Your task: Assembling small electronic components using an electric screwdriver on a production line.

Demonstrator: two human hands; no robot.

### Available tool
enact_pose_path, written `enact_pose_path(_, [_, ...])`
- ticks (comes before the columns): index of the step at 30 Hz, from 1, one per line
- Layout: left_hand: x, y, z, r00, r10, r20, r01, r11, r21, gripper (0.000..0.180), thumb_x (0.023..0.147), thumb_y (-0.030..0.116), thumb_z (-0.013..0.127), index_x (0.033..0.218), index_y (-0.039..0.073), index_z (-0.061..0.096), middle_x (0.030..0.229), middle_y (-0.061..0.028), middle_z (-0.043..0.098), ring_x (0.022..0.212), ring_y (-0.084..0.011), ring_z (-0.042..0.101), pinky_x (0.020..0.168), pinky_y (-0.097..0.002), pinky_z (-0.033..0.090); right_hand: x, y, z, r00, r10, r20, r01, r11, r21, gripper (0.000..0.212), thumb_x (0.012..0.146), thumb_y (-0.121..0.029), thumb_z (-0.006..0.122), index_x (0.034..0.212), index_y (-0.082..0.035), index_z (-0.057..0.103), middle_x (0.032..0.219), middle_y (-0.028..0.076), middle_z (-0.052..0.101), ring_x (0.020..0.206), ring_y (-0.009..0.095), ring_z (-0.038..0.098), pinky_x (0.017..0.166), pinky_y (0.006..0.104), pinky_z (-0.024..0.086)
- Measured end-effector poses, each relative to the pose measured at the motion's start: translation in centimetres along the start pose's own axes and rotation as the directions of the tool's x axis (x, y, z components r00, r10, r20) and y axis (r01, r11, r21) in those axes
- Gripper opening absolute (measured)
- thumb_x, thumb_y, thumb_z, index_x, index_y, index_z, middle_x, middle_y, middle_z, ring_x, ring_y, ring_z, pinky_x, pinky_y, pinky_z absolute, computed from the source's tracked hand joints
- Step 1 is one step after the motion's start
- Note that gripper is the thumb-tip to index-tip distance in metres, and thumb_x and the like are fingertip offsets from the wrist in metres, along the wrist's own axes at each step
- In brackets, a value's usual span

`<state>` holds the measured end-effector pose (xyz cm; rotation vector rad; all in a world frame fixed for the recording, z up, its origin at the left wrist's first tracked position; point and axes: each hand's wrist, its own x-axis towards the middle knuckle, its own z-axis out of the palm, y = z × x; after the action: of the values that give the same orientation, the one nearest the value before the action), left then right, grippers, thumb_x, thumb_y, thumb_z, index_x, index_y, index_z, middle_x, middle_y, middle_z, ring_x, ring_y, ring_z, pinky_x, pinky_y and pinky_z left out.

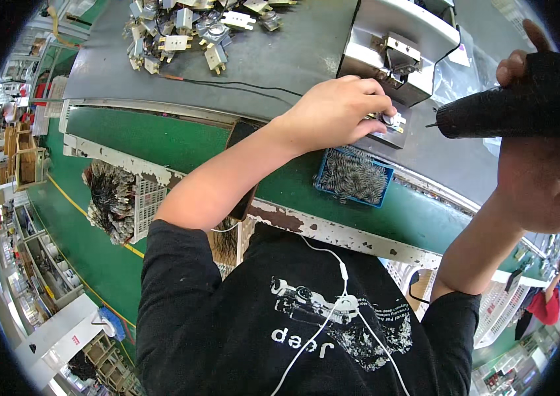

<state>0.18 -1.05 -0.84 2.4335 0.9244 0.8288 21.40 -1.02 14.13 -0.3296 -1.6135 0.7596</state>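
A small white-and-silver part (396, 123) sat beside a boxy silver metal fixture (418, 89), pinched in the left hand (338, 111), seemingly for steadiness. The right hand (538, 178) curled round a black cylindrical driver (481, 113), apparently raised for clearance. Within easy reach stood a blue plastic tray (389, 181) of coiled springs (356, 175).

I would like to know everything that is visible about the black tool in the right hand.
The black tool looks like a power driver: a thick, rounded, plastic-looking body, with a thin metal bit sticking out of its blunt front. The right hand grips it. It lies nearly sideways in the picture, the bit pointing left, toward the left hand, and touching nothing visible. Its rear is lost in darkness.
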Motion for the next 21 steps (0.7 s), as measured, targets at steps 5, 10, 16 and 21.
enact_pose_path(5, [0.0,-0.2,0.1,1.000,0.006,0.002,-0.006,1.000,-0.010,0.023,0.083,0.020,0.075,0.105,0.013,0.070,0.105,-0.0029,0.065,0.099,-0.0259,0.063,0.085,-0.0364,0.052,-0.5,-0.6,0.3,0.989,0.144,-0.031,-0.145,0.989,-0.037,0.052,0.095,-0.022,0.062,0.135,0.005,0.042,0.111,0.020,0.061,0.095,0.025,0.062,0.088,0.0352,0.053])
enact_pose_path(10, [0.2,-0.4,0.4,1.000,0.013,-0.002,-0.013,0.999,-0.038,0.024,0.084,0.021,0.075,0.107,0.015,0.070,0.105,-0.0028,0.065,0.099,-0.0258,0.063,0.085,-0.0365,0.052,-1.2,-0.2,0.8,0.964,0.261,-0.060,-0.264,0.962,-0.064,0.042,0.091,-0.012,0.069,0.124,0.013,0.057,0.095,0.019,0.070,0.078,0.023,0.068,0.076,0.0315,0.056])
enact_pose_path(16, [-0.1,-0.4,0.6,1.000,0.007,-0.013,-0.007,1.000,0.024,0.027,0.085,0.023,0.074,0.111,0.019,0.071,0.105,-0.0011,0.064,0.099,-0.0248,0.062,0.086,-0.0368,0.052,-3.5,3.7,2.1,0.972,0.092,-0.217,-0.128,0.980,-0.156,0.025,0.092,0.000,0.062,0.112,0.015,0.057,0.087,0.020,0.067,0.065,0.018,0.063,0.060,0.0311,0.053])
enact_pose_path(21, [0.1,-0.3,0.6,1.000,-0.014,0.004,0.014,1.000,0.016,0.026,0.085,0.021,0.073,0.111,0.020,0.071,0.106,-0.0006,0.063,0.099,-0.0250,0.062,0.088,-0.0378,0.052,-4.1,4.7,2.5,0.948,0.111,-0.297,-0.149,0.983,-0.107,0.060,0.091,0.006,0.059,0.144,0.002,0.031,0.098,0.025,0.066,0.064,0.018,0.061,0.058,0.0328,0.052])
